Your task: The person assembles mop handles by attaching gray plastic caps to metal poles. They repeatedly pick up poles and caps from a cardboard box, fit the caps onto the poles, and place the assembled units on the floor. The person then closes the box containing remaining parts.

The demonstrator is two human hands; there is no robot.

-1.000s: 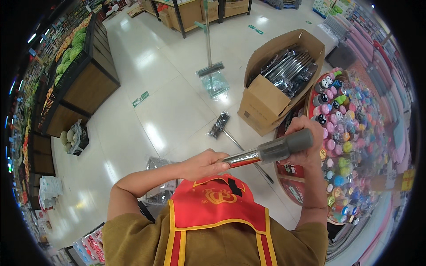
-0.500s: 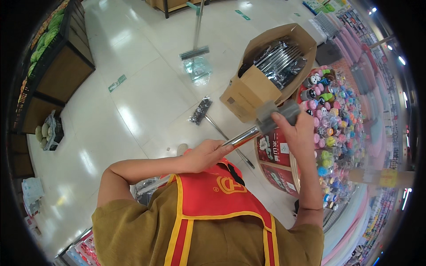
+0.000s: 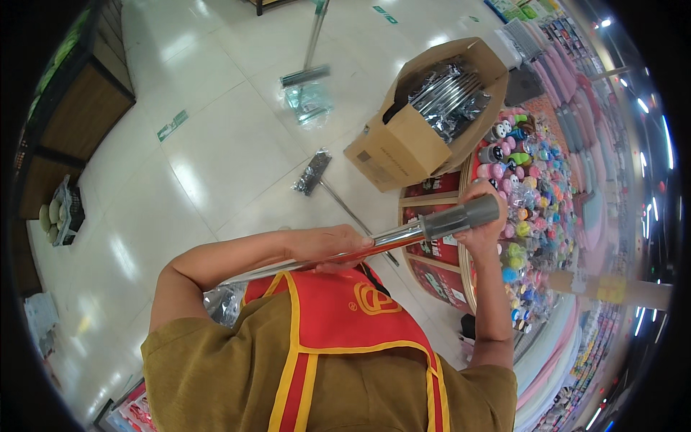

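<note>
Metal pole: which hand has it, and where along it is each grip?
Both hands hold the metal pole. The left hand grips the shiny shaft near its middle; the right hand grips the grey sleeve at its end.

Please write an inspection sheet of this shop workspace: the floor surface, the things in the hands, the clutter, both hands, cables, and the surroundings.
Surface: glossy white tiled floor, with reflections.
Job's things: shiny chrome metal pole with grey plastic end grip, held roughly level at chest height.
Clutter: open brown cardboard box of plastic-wrapped metal poles; wrapped flat black mop head; another pole with a mop head lying on the floor.
Grippers: left hand grasps the pole's middle; right hand grips the grey end.
Cables: nothing seen.
Surroundings: round display bin of colourful small toys; dark wooden shelving.
</note>
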